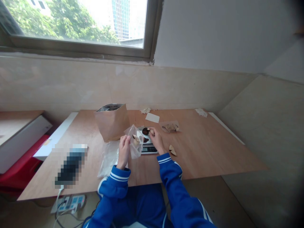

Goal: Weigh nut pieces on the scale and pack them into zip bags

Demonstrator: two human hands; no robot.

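My right hand (156, 141) is pinching a dark piece (145, 131) in a narrow grip just above the digital kitchen scale (149, 149). My left hand (123, 151) is closing around a clear zip bag (137, 145) of pale chunks, holding it against the scale's left side. A second dark piece (146, 140) is lying on the scale, partly hidden by the bag. Right of the scale, two pale wedges (173, 150) are resting on the plywood counter (201, 152), and a second clear bag (169, 127) is lying behind them. A brown paper bag (112, 123) is standing to the scale's left, above a flattened plastic bag (108, 160). Farther left, a pixelated object (70, 164) is hiding its details, with a cable trailing down. Daylight is coming through a window (78, 28) above the tiled wall (59, 85).
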